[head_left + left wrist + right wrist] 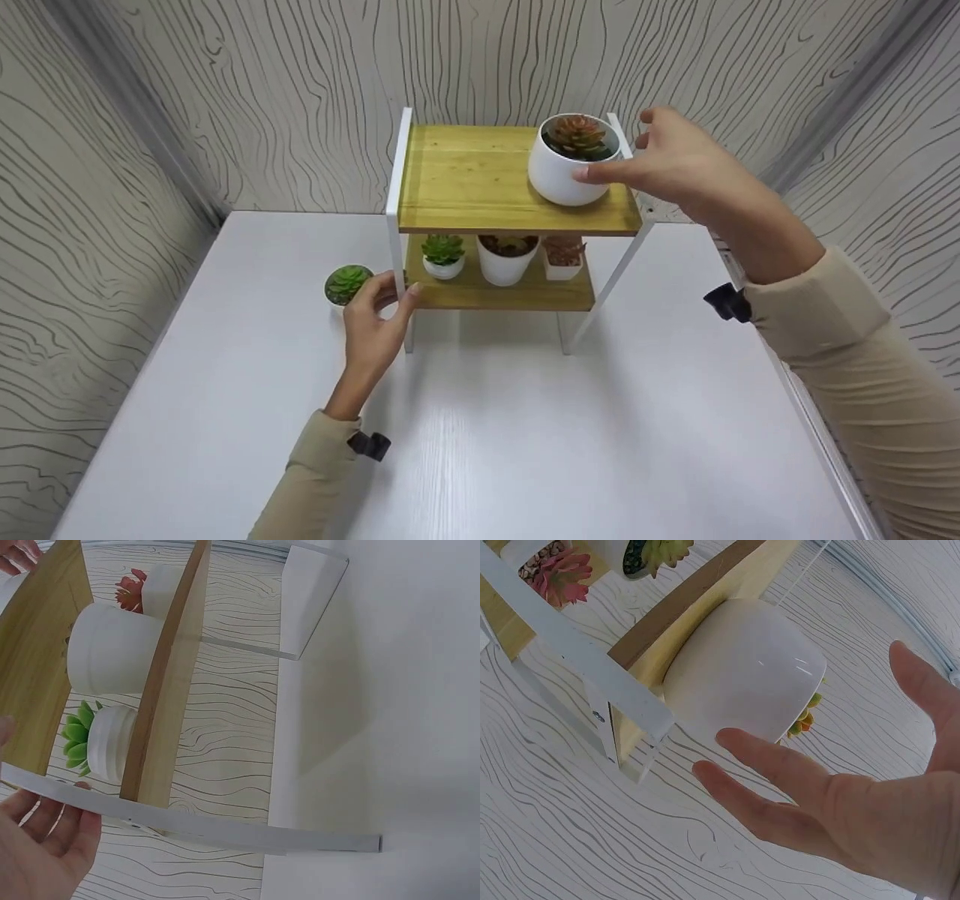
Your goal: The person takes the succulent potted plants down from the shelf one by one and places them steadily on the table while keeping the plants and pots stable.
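Observation:
A two-tier wooden shelf [472, 176] with a white frame stands on the table. My left hand [379, 326] grips its left white post [187, 825], thumb in front and fingers curled behind. On the upper board's right side sits a round white pot [566, 176] with a reddish succulent [577, 136]. Beside that pot is my right hand [679, 165], fingers spread; the right wrist view shows the thumb apart from the pot. The lower board holds a small green succulent [442, 247], a larger white pot [112, 649] and a square pot [562, 270] with a reddish plant.
Another green succulent [349, 283] stands on the white table [480, 442], left of the shelf and partly behind my left hand. Wood-grain panels [300, 75] enclose the back and sides.

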Motion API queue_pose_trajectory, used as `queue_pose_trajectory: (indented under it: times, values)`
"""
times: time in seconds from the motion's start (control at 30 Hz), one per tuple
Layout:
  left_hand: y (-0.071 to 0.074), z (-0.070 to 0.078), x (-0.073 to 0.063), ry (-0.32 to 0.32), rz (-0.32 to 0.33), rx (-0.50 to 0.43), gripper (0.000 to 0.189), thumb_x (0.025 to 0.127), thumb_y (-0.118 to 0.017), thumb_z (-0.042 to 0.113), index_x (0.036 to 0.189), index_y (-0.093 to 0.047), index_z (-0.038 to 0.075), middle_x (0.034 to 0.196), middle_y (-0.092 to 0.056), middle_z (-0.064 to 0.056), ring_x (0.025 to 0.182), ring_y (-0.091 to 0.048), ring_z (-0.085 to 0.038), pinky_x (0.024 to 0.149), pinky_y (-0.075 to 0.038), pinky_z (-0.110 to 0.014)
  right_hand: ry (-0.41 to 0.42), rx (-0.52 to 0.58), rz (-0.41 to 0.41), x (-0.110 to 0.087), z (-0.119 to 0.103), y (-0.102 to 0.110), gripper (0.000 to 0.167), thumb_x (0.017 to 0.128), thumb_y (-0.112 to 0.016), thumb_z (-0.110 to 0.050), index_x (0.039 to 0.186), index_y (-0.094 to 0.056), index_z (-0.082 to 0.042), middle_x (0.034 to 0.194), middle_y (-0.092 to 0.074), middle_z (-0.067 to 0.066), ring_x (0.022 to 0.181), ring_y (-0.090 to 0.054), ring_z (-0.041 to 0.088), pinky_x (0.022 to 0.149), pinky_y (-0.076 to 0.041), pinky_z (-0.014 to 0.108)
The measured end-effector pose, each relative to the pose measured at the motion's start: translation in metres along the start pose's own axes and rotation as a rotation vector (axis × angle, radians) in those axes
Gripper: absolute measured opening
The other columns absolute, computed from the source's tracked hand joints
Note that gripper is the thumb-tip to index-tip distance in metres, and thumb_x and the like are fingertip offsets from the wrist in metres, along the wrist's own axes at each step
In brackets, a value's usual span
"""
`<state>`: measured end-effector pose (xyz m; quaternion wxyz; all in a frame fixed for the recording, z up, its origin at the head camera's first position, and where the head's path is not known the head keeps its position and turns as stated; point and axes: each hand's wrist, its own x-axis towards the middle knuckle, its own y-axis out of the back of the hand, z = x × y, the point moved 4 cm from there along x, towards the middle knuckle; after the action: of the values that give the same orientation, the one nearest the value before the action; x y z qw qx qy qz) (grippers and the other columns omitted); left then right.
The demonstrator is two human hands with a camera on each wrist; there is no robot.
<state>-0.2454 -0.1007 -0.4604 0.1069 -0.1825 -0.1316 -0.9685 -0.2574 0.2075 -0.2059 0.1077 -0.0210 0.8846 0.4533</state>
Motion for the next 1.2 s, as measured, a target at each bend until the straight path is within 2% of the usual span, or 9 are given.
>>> queue_pose_trajectory:
  times: [0.17, 0.37, 0.5, 0.63, 0.83, 1.07, 1.2]
  values:
    - [-0.002, -0.007, 0.001, -0.005, 0.001, -0.012, 0.033, 0.088, -0.071, 0.029, 0.113, -0.065, 0.008, 0.103, -0.068, -0.011, 0.099, -0.067, -0.019, 0.092, -0.056, -0.035, 0.0, -0.006, 0.003, 0.006, -0.006, 0.0, 0.133, 0.066, -0.078, -0.065, 0.155, 0.006, -0.013, 0.152, -0.032, 0.017, 0.141, -0.032, 0.034, 0.12, -0.024, 0.058]
    - [0.0, -0.007, -0.001, 0.001, -0.013, -0.001, 0.036, 0.089, -0.066, 0.042, 0.111, -0.065, 0.014, 0.1, -0.069, -0.002, 0.097, -0.067, -0.012, 0.092, -0.056, -0.031, -0.007, -0.008, 0.002, 0.014, -0.008, -0.001, 0.136, 0.063, -0.08, -0.064, 0.155, 0.004, -0.011, 0.157, -0.025, 0.015, 0.146, -0.025, 0.032, 0.122, -0.02, 0.056]
    - [0.001, -0.007, 0.001, -0.006, -0.006, -0.009, 0.035, 0.09, -0.064, 0.043, 0.111, -0.065, 0.015, 0.1, -0.068, -0.003, 0.096, -0.068, -0.013, 0.091, -0.056, -0.031, 0.0, 0.009, 0.009, 0.023, -0.01, -0.003, 0.128, 0.061, -0.084, -0.061, 0.153, -0.01, -0.01, 0.155, -0.028, 0.013, 0.143, -0.028, 0.03, 0.121, -0.025, 0.054]
    - [0.003, -0.007, 0.001, 0.015, 0.0, -0.004, 0.033, 0.092, -0.063, 0.04, 0.111, -0.065, 0.013, 0.1, -0.069, -0.003, 0.096, -0.068, -0.015, 0.091, -0.057, -0.035, 0.003, 0.014, 0.012, 0.033, -0.01, -0.009, 0.12, 0.059, -0.086, -0.057, 0.146, -0.021, -0.006, 0.151, -0.033, 0.013, 0.139, -0.033, 0.03, 0.119, -0.029, 0.051]
    - [0.005, -0.01, 0.002, 0.056, -0.003, 0.002, 0.041, 0.096, -0.053, 0.045, 0.111, -0.066, 0.008, 0.1, -0.069, -0.005, 0.098, -0.069, -0.016, 0.092, -0.056, -0.039, 0.01, 0.015, 0.016, 0.042, -0.011, -0.016, 0.114, 0.062, -0.087, -0.053, 0.145, -0.024, -0.005, 0.147, -0.037, 0.015, 0.135, -0.038, 0.029, 0.118, -0.032, 0.049]
    - [0.004, -0.012, 0.004, 0.088, -0.023, -0.055, 0.043, 0.098, -0.047, 0.048, 0.109, -0.067, 0.011, 0.099, -0.07, -0.004, 0.095, -0.069, -0.014, 0.086, -0.056, -0.025, 0.017, -0.004, 0.003, 0.046, -0.013, -0.019, 0.115, 0.062, -0.087, -0.053, 0.145, -0.024, -0.003, 0.148, -0.037, 0.014, 0.135, -0.038, 0.028, 0.118, -0.033, 0.046]
    - [0.003, -0.012, 0.006, 0.1, -0.026, -0.079, 0.044, 0.097, -0.048, 0.048, 0.108, -0.067, 0.009, 0.099, -0.071, -0.005, 0.095, -0.069, -0.015, 0.084, -0.056, -0.022, 0.01, -0.022, -0.014, 0.049, -0.011, -0.021, 0.119, 0.061, -0.086, -0.054, 0.147, -0.021, -0.004, 0.149, -0.035, 0.013, 0.135, -0.037, 0.027, 0.118, -0.033, 0.044]
